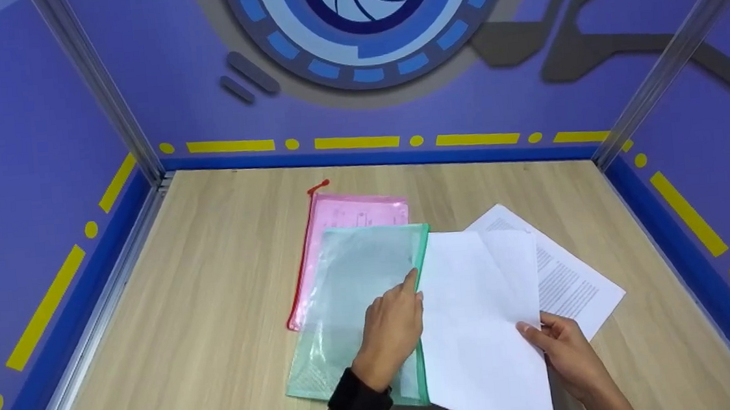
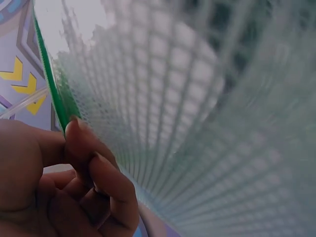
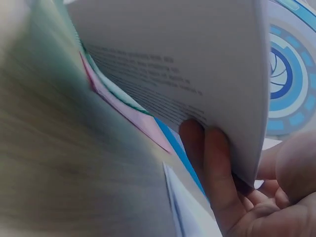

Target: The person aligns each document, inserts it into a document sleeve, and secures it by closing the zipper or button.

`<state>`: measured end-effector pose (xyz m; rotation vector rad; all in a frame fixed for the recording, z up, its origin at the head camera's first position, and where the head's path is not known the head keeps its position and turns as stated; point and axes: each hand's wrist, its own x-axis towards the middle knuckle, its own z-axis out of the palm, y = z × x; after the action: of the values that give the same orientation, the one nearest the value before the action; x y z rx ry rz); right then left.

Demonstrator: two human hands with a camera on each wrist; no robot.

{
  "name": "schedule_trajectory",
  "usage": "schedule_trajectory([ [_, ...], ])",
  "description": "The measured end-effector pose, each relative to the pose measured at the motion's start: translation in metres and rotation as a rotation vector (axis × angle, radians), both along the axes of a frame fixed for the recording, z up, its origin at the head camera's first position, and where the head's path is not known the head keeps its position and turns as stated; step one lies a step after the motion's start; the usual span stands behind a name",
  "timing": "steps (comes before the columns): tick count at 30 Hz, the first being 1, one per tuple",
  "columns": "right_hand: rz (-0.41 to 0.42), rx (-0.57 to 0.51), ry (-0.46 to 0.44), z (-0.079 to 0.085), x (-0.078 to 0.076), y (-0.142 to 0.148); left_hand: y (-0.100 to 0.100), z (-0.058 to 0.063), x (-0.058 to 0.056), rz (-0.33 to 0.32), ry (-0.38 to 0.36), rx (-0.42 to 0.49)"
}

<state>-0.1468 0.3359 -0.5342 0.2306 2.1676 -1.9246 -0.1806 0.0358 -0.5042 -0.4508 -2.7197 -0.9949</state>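
Note:
A translucent mesh zip pouch point(image 1: 350, 265) with a green edge lies on the table in the head view. My left hand point(image 1: 393, 326) pinches that green edge between thumb and fingers, index finger stretched along it; the left wrist view shows the green strip point(image 2: 48, 81) right at the fingertips. White paper point(image 1: 478, 313) extends from the pouch's green side to the right. My right hand point(image 1: 565, 349) holds the paper's right edge, thumb on top and fingers beneath. Printed text shows on the paper's underside point(image 3: 163, 74) in the right wrist view.
A pink zip pouch point(image 1: 362, 208) with a red zipper lies partly under the green one. Another printed sheet point(image 1: 573, 280) lies at an angle beneath the held paper, to the right. Blue-purple panels point(image 1: 358, 117) wall the wooden table point(image 1: 200, 263) at the back and sides.

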Motion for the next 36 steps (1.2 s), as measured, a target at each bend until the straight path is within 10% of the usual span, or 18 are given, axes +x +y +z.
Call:
schedule_trajectory([
  [36,0.062,-0.053,-0.019,-0.007,-0.012,-0.032,-0.001,-0.001,0.002,-0.105,0.018,-0.050],
])
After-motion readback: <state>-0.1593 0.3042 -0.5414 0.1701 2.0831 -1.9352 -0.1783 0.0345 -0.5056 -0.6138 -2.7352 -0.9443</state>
